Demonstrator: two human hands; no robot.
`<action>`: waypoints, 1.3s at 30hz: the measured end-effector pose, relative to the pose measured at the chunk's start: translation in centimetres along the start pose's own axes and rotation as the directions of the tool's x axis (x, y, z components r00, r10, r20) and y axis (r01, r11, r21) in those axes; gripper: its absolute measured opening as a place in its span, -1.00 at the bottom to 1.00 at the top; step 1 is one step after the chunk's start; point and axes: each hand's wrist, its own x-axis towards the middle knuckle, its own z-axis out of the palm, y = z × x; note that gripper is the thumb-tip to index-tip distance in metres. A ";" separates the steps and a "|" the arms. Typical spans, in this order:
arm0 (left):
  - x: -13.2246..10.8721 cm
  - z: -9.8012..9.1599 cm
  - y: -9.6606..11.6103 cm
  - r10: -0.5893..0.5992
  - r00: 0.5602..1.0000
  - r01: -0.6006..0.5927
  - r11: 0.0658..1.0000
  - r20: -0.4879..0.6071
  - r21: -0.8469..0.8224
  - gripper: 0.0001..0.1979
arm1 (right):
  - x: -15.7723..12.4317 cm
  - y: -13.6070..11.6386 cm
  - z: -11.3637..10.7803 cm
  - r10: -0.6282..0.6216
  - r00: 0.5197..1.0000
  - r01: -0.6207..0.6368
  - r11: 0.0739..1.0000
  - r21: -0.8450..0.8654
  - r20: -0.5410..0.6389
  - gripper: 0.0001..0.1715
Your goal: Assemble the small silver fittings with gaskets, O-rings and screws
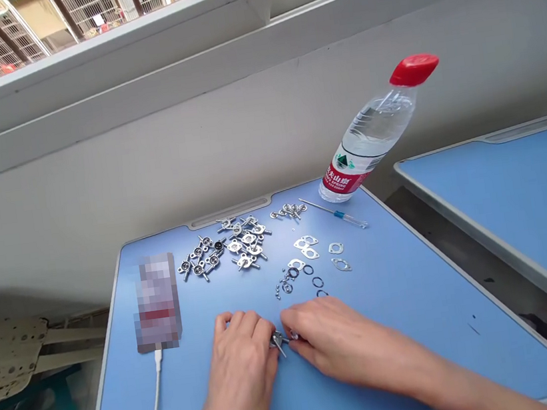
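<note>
While bottle (pixel 365 144) holds water (pixel 383 122), left fingers (pixel 262 331) pinch metal fitting (pixel 276 340), right fingers (pixel 291 317) pinch small metal part (pixel 294 335)

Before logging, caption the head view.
Both hands at a small metal fitting, similar fittings clustered beyond on a blue table.

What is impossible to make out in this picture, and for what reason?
In the head view:
Metal fitting: partly covered by the left hand.
Shiny piece: mostly covered by the right hand.
Device: blurred by pixel blocks.
Cable: cut off by the bottom edge.
Tiny pieces: too small to identify.
</note>
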 end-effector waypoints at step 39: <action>0.1 0.4 -0.3 0.013 0.997 -0.016 0.999 -0.078 -0.031 -0.81 | -0.2 0.0 -0.4 0.019 0.999 -0.019 1.000 -0.001 0.036 -0.82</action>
